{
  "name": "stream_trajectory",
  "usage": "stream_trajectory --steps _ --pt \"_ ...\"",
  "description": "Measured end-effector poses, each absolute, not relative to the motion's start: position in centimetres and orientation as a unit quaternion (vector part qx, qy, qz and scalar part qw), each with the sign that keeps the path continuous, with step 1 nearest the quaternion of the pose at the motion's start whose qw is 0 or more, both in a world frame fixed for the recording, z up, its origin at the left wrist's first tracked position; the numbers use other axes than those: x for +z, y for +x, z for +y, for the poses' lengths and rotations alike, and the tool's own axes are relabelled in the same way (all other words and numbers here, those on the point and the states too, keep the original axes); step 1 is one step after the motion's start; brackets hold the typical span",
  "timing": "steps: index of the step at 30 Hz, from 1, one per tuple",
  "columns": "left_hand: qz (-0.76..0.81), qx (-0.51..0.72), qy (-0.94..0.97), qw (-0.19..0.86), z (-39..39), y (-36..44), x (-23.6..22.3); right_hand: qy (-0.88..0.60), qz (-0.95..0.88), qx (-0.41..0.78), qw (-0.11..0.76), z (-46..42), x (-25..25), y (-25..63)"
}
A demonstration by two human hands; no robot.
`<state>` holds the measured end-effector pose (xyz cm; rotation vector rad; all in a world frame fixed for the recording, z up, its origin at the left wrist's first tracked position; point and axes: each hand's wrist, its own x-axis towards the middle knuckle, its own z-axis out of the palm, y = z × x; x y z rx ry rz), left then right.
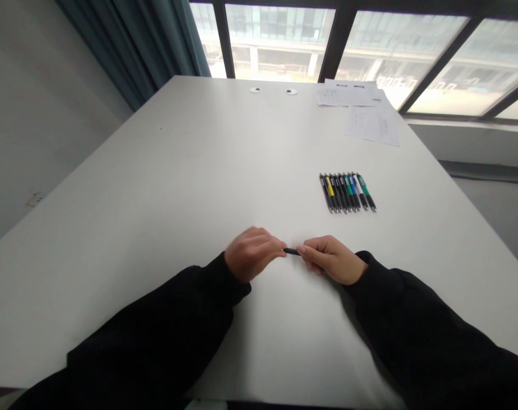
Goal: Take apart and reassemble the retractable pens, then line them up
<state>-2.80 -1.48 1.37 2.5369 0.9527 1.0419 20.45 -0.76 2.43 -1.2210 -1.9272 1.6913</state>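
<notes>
Grip: the right hand (pixel 330 260) is pinching a short black cylinder (pixel 292 251) between thumb and fingers, while the left hand (pixel 252 254) is bringing its fingertips (pixel 281 249) against the other end; whether those are closed on it, I cannot tell.
Held piece: it is hanging roughly level between both hands, above the white table (pixel 156 171).
Nearby: a row of pens (pixel 347 192) is lying side by side beyond the right hand, and loose papers (pixel 372 125) are resting farther off.
Risk: with so little of the piece showing between the fingers, a slight slip could be dropping it, and a round body like this could go rolling across the smooth tabletop toward the pens.
</notes>
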Motion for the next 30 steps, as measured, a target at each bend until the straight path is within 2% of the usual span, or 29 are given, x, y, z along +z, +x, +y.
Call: stream_trajectory --steps 2,3,8,11,15,19,23,30 --pt "0.37 0.401 0.832 0.099 -0.7 -3.6 1.5 -0.39 -0.597 0.682 0.163 -1.2 2.2 19.8" --pt "0.394 0.435 0.801 0.122 -0.3 -3.9 1.4 -0.374 -0.56 0.718 0.178 -1.5 1.9 19.4" --pt "0.39 0.571 0.557 0.459 0.8 -3.5 0.5 -0.328 -0.461 0.795 0.219 -3.7 0.9 17.5" --pt "0.359 0.612 0.434 0.556 0.7 -2.3 0.3 -0.31 -0.455 0.808 0.211 -4.5 0.8 16.9" --pt "0.307 0.566 0.384 0.662 0.6 -0.6 0.9 -0.295 -0.446 0.807 0.25 -4.4 0.6 16.6" --pt "0.273 0.501 0.398 0.718 0.9 0.3 1.4 -0.275 -0.408 0.814 0.308 -4.0 0.0 16.4" --pt "0.268 0.456 0.406 0.745 1.0 0.4 1.2 -0.277 -0.4 0.81 0.328 -4.0 -0.3 16.4" --pt "0.262 0.491 0.397 0.73 0.9 0.3 0.9 -0.276 -0.404 0.805 0.335 -4.0 -0.4 16.4"
